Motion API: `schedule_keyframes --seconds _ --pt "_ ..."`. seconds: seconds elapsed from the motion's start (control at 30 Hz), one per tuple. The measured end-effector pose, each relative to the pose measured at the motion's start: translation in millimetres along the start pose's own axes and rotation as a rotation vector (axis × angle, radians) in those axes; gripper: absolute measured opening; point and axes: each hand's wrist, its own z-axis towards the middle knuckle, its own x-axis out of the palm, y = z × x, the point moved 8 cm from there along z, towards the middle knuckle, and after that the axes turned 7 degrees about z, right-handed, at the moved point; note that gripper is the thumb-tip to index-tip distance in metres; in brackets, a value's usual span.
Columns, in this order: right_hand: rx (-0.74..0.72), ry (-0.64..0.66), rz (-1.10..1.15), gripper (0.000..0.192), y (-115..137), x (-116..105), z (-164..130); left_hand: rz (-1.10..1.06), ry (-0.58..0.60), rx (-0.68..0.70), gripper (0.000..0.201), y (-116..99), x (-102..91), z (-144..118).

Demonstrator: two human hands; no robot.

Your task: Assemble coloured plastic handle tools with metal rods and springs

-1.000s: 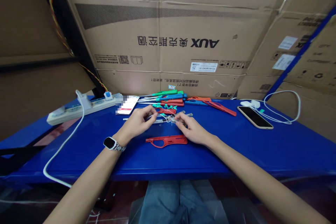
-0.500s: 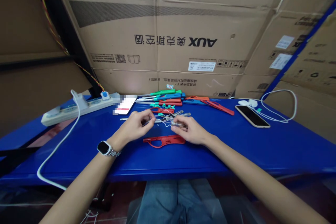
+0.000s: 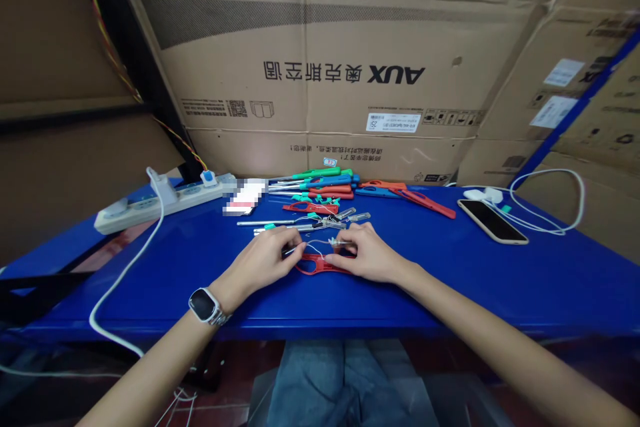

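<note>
Head view shows both hands low over the blue table (image 3: 450,293), meeting above a red shell (image 3: 320,265) that lies flat near the front edge. Left hand (image 3: 267,263), with a watch (image 3: 203,305) on its wrist, pinches the near end of a thin metal tube (image 3: 295,250) between thumb and fingertips, closed tight on it. Right hand (image 3: 367,257) pinches a small clear part (image 3: 340,241) with a fine wire (image 3: 315,243) looping between the 2 hands; its fingers also rest on the shell's right end. Whether the tube already sits in the shell is too small to tell. To seat the pieces well, it seems best to keep the shell pressed flat with the right fingers, line the tube along the shell's length, and keep the wire slack so it does not snag. Behind the hands lies a spare parts pile (image 3: 320,197) in red, green and blue, well apart from the work. A power strip (image 3: 160,203) sits far left and a phone (image 3: 493,220) far right, in front of a cardboard box (image 3: 320,73).
</note>
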Motion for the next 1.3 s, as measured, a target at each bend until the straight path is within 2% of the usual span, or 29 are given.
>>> schedule_keyframes --seconds 0.13,0.23,0.47,0.63,0.93,1.03,1.3 --pt "0.017 0.052 0.050 0.020 -1 3 1 0.026 0.011 0.002 0.023 0 2.0 0" --pt "0.011 0.073 0.084 0.017 -1 3 2 0.053 0.012 0.049 0.024 -4 0.2 -1" --pt "0.041 0.100 0.086 0.016 -1 4 1 0.116 -0.074 0.248 0.018 -26 -11.3 -9" --pt "0.026 0.089 0.094 0.012 3 2 1 0.149 -0.018 0.419 0.020 -49 -1.1 -13" --pt "-0.020 0.115 0.084 0.020 8 2 -1 0.141 0.044 0.424 0.024 -51 10.4 -13" --pt "-0.041 0.125 0.050 0.015 8 3 -1 0.120 0.060 0.421 0.024 -49 13.4 -14" --pt "-0.123 0.150 -0.006 0.012 14 1 -1 0.124 0.022 0.458 0.024 -50 12.9 -18"
